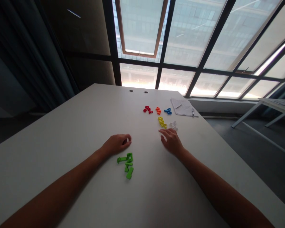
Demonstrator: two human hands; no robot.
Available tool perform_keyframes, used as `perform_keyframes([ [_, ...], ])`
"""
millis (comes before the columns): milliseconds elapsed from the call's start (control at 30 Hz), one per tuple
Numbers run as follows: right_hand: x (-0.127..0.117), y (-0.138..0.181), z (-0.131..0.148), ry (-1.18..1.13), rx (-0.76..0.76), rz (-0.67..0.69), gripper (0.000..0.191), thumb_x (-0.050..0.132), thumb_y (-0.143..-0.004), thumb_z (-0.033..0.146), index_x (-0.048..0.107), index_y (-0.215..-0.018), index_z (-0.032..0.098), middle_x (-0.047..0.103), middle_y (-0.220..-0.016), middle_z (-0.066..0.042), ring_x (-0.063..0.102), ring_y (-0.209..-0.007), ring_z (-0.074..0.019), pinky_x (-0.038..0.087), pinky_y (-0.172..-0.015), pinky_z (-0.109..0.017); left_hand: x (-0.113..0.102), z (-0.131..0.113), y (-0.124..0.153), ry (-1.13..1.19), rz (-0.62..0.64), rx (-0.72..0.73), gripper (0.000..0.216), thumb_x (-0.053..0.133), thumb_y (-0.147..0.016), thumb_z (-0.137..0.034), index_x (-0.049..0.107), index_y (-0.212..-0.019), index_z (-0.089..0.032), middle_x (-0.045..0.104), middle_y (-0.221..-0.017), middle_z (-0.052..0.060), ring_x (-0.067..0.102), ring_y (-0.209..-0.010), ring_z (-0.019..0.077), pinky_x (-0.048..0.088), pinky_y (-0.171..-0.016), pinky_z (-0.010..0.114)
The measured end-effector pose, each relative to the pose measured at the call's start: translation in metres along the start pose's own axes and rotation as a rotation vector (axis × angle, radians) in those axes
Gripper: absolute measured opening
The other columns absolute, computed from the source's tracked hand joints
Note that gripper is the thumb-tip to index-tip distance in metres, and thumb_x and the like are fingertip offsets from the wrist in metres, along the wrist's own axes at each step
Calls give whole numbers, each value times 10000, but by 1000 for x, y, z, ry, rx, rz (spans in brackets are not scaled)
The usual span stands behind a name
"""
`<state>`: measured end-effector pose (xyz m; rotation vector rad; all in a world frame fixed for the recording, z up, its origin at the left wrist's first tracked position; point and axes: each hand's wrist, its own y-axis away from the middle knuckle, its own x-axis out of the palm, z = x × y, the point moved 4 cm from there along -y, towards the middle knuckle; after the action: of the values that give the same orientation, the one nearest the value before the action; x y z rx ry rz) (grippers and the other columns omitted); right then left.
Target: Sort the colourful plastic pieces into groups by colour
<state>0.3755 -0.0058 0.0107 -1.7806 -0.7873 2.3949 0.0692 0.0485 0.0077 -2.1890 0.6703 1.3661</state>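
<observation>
My left hand (118,143) rests on the white table with its fingers curled towards the thumb, and I see nothing held in it. Just below it lies a loose group of green plastic pieces (129,161), one of them a square frame. My right hand (171,140) is open, thumb and fingers apart, close to the yellow plastic pieces (161,122). White pieces (174,125) lie right at its fingertips; whether they touch cannot be made out. Farther back sit small clusters of red pieces (147,109), orange pieces (158,110) and blue pieces (167,111).
The white table (85,126) stretches towards the windows, with two dark round holes near its far edge. A sheet of paper (184,107) with writing and pens lies at the right edge. Another table (279,104) stands at the far right, and a dark curtain (35,47) hangs at left.
</observation>
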Motion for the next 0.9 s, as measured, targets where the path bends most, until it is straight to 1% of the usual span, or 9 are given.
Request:
perform_keyframes([
  [67,0,7,34,-94,-218,59,348,479,-1019,200,671,-1309,194,699,-1305,-110,588,-1154,-260,432,-1037,-455,0,0,0,3,-3,-1,212,538,-945,-418,675,-967,-258,692,-740,-29,613,-649,149,394,-629,259],
  [167,2,21,86,-160,-471,202,360,518,-1037,270,620,-1379,224,637,-1420,-93,558,-1222,-253,421,-1060,-456,1,0,0,6,-8,-6,216,543,-947,-422,679,-977,-256,693,-741,-26,616,-654,152,393,-625,258],
  [233,2,27,112,-182,-553,281,440,537,-1043,348,541,-1465,221,557,-1515,-97,514,-1303,-259,398,-1099,-459,0,-1,0,5,-14,-8,210,548,-944,-416,680,-976,-256,695,-741,-25,617,-657,155,393,-625,257],
  [300,3,31,128,-195,-591,331,521,543,-1045,404,467,-1524,214,484,-1578,-103,460,-1376,-267,362,-1144,-465,-1,-2,1,0,-20,-10,194,554,-941,-401,681,-971,-257,696,-740,-28,615,-659,155,393,-627,257],
  [433,5,30,132,-229,-573,366,540,542,-1045,423,445,-1536,219,479,-1581,-96,405,-1434,-283,307,-1188,-486,-3,-4,1,1,-20,-17,182,560,-938,-392,682,-962,-260,691,-728,-34,612,-653,152,391,-623,257],
  [567,6,27,124,-299,-486,355,549,584,-1017,367,444,-1525,210,551,-1512,-123,452,-1398,-279,340,-1164,-482,-3,-4,1,7,-18,-18,202,552,-940,-412,683,-961,-259,691,-735,-29,613,-656,154,397,-621,259],
  [700,4,27,124,-308,-454,336,611,614,-994,335,406,-1549,185,596,-1448,-142,505,-1343,-263,361,-1143,-455,-4,-4,2,14,-20,-16,205,552,-940,-417,684,-958,-261,687,-731,-29,606,-649,153,401,-621,262],
  [833,5,28,124,-252,-473,323,459,576,-1021,365,534,-1468,269,620,-1413,-110,527,-1312,-252,365,-1123,-458,-5,-5,2,17,-19,-19,230,543,-944,-433,689,-966,-256,696,-744,-20,613,-655,155,402,-616,260],
  [900,6,29,123,-241,-482,313,398,565,-1028,375,591,-1410,267,629,-1403,-108,529,-1312,-253,363,-1123,-457,-5,-6,2,12,-17,-18,236,538,-946,-437,689,-969,-256,702,-753,-18,618,-665,158,403,-620,258],
])
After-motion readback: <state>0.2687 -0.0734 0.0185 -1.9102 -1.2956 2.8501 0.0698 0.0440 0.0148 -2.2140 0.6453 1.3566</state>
